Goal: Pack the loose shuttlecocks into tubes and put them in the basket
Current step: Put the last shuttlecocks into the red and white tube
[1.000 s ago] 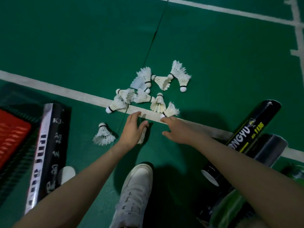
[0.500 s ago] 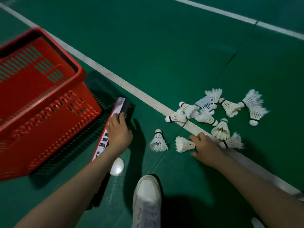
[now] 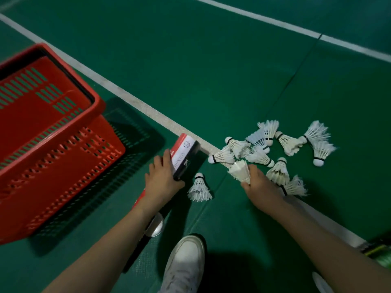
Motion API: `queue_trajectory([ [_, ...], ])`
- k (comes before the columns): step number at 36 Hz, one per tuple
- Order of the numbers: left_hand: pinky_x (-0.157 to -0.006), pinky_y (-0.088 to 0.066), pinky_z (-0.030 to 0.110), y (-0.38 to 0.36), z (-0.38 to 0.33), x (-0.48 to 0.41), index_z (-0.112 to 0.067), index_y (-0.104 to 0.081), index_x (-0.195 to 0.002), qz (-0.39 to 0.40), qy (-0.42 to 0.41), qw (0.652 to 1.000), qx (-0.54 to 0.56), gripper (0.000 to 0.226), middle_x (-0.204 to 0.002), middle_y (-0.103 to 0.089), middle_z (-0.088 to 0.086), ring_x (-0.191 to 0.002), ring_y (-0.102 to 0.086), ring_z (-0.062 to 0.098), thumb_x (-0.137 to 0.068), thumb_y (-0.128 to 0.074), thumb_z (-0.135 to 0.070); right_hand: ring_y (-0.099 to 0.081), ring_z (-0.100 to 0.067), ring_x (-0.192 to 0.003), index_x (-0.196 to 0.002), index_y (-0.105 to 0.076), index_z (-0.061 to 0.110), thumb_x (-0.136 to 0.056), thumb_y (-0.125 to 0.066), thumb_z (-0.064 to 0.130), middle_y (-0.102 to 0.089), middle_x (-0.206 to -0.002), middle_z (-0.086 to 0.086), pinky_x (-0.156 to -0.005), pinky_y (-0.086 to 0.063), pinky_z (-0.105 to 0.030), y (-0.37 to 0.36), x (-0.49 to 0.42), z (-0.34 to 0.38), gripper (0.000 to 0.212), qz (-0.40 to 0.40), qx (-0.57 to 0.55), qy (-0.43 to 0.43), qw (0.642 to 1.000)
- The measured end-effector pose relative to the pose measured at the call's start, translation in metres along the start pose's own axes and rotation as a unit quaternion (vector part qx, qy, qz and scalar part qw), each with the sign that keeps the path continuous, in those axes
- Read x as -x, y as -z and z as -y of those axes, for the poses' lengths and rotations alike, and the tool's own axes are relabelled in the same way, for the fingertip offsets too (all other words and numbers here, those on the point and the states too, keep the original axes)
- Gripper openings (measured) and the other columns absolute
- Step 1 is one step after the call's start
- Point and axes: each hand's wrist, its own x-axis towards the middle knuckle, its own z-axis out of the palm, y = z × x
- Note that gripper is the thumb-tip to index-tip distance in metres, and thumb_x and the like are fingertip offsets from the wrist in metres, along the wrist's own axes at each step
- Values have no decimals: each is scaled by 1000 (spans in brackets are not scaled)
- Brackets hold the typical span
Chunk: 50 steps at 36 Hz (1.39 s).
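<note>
Lying on the green court floor is a black, white and red shuttlecock tube (image 3: 184, 155); my left hand (image 3: 161, 180) grips it around the middle. My right hand (image 3: 261, 187) holds a white shuttlecock (image 3: 240, 171) by its cork end, feathers pointing up and left. Several loose shuttlecocks (image 3: 281, 142) are scattered on the white line just beyond that hand. One more shuttlecock (image 3: 199, 187) stands alone between my hands. A red plastic basket (image 3: 99, 106) sits at the left.
A white tube cap (image 3: 156, 226) lies beside the tube under my left forearm. My white shoe (image 3: 184, 263) is at the bottom centre. A green and black tube end (image 3: 378, 251) shows at the right edge. White court lines cross the floor.
The view swung left, bringing the basket in. My left hand moved from the shuttlecock pile to the tube and gripped it. My right hand picked a shuttlecock up off the floor.
</note>
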Motion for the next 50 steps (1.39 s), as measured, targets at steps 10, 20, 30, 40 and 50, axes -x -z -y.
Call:
queue_trajectory([
  [10,-98,-37,42,9,-35,38,-27,-13,-148,-8,-130,991,19,105,-134,-41,2,-118,-38,23,-66,-76,-44,-36,-19,-134,-148,-22,21,-99,-43,20,-37,-149,-6,-110,-30,-36,21,19,17,53,-77,-197,-17,977],
  [20,-95,-37,34,7,-58,47,-29,-16,-149,-41,-198,979,16,102,-132,-44,-1,-114,-41,21,-66,-76,-36,-61,-11,-104,-144,-35,29,-96,-50,39,-58,-125,0,-93,-52,-36,54,23,77,51,-26,-398,36,916],
  [30,-98,-38,39,-6,-55,37,-32,-5,-148,7,-158,985,-64,104,-132,-42,4,-113,-45,25,-71,-73,-45,-54,-19,-106,-128,-51,10,-100,-42,16,-53,-115,-8,-85,-46,-21,25,22,29,30,-68,-196,7,978],
  [40,-98,-35,40,-18,-20,50,-29,-5,-148,12,-114,990,-76,92,-131,-39,6,-113,-43,28,-78,-65,-33,-52,-27,-96,-99,-53,7,-85,-52,0,-48,-118,-9,-70,-39,-30,-8,24,0,15,2,27,103,994],
  [50,-98,-32,37,-17,-22,54,-29,-9,-149,-31,-132,988,-74,93,-132,-40,5,-113,-42,27,-76,-67,-26,-55,-16,-97,-90,-46,14,-98,-47,25,-59,-109,7,-77,-42,-26,57,15,45,13,-111,-310,-24,944],
])
